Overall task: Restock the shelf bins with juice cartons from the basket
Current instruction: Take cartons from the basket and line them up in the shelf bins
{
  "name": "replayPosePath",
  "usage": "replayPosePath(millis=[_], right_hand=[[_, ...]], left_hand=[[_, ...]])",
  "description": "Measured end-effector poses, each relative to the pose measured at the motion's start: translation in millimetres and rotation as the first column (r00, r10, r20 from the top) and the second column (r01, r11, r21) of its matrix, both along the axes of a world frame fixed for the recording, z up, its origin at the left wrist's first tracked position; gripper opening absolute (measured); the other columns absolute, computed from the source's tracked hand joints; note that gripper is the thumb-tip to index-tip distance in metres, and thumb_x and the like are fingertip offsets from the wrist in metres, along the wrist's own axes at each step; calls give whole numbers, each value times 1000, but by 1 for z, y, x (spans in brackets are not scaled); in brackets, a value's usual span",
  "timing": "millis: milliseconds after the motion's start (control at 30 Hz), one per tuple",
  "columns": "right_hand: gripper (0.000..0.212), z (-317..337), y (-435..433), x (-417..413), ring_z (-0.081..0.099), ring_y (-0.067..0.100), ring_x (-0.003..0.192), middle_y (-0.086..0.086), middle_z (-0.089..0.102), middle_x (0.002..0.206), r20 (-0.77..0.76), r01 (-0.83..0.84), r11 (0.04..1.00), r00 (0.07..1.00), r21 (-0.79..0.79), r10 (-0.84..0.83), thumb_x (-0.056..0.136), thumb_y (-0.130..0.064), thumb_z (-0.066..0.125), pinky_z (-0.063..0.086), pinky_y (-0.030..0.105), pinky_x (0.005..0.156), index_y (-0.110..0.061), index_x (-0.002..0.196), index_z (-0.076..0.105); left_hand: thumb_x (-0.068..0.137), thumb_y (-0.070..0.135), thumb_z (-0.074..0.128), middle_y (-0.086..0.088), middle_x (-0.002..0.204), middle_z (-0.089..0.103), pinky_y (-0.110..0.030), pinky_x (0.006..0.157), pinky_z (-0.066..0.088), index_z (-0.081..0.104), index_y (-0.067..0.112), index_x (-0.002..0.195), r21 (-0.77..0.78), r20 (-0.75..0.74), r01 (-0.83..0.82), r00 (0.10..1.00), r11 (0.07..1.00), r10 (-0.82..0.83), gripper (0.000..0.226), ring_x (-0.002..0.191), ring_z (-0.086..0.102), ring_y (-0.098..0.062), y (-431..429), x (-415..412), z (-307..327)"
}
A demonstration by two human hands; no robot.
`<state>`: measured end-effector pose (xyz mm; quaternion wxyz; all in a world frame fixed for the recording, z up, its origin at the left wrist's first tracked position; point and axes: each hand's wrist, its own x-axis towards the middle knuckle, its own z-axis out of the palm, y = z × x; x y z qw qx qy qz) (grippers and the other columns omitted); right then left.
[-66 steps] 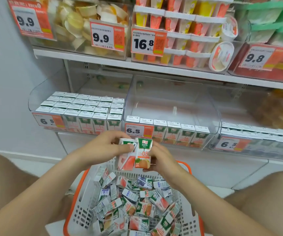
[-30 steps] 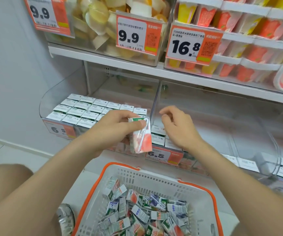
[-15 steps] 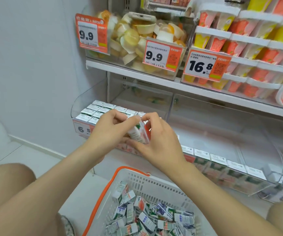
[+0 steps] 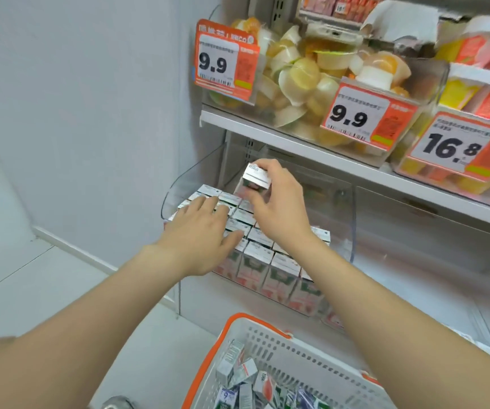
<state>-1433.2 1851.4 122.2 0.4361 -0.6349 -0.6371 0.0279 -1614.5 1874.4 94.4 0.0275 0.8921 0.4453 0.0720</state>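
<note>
Clear plastic forms the one bin (image 4: 339, 208) the person is working at, on the lower shelf at the left end, next to the wall. It is packed with upright juice cartons (image 4: 259, 251) standing in tidy rows, tops showing. I can count four printed faces along the front between the two forearms. The full number is hidden under the hands.

Two bare hands are over that bin. The left hand (image 4: 199, 234) lies flat on the carton tops near the front left, fingers straight and spread. The right hand (image 4: 282, 208) is raised above the back rows and pinches a single juice carton (image 4: 255, 176) between thumb and curled fingers. That carton is tilted, its silver-white top towards me, clear of the packed ones beneath it.

One white basket (image 4: 238, 319) with an orange rim sits on the floor below the arms, with a loose heap of cartons (image 4: 236, 369) inside. The frame cuts off too many to count.

On the upper shelf (image 4: 297, 146) there are three orange price tags: two reading 9.9 (image 4: 223, 63) (image 4: 356, 113) and one reading 16.8 (image 4: 456, 146). A clear tub of jelly cups (image 4: 305, 75) sits behind the 9.9 tags.
</note>
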Motion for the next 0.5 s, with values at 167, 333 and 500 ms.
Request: replayPosePath(millis=[167, 333, 500], right_hand=[[41, -6, 68, -6, 69, 27, 94, 8, 74, 107, 77, 108, 993, 992, -50, -104, 100, -18, 61, 53, 37, 88, -17, 141, 58], [31, -15, 120, -16, 66, 35, 104, 15, 71, 108, 129, 92, 927, 991, -364, -48, 102, -29, 65, 53, 36, 83, -11, 127, 60], [33, -23, 135, -18, 63, 32, 111, 12, 69, 117, 161, -8, 830, 980, -558, 118, 101, -27, 53, 47, 31, 84, -9, 126, 65]], left_hand=[[86, 82, -1, -10, 169, 21, -55, 124, 22, 23, 19, 159, -88, -79, -5, 997, 996, -2, 99, 154, 19, -35, 13, 4, -10], [92, 81, 9, -11, 174, 3, -55, 126, 14, 8, 17, 166, -111, -148, -22, 989, 994, 6, 98, 159, 6, -35, 16, 8, -8], [86, 80, 1, -15, 173, 6, -57, 125, 16, 10, 14, 164, -101, -153, -29, 988, 995, 13, 102, 157, 9, -37, 14, 11, -11]])
